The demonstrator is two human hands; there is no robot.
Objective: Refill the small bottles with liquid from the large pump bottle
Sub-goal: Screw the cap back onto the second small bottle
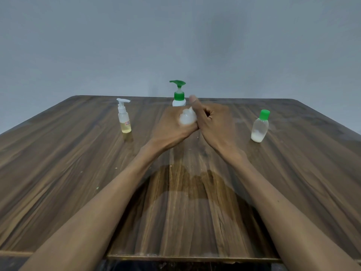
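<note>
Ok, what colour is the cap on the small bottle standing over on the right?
Green; the cap tops the small bottle, seen in the head view.

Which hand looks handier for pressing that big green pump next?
Probably the right hand. Its raised thumb is already just beside the green pump bottle, while the left hand grips the small clear bottle in front of the pump and looks best kept there to steady it.
</note>
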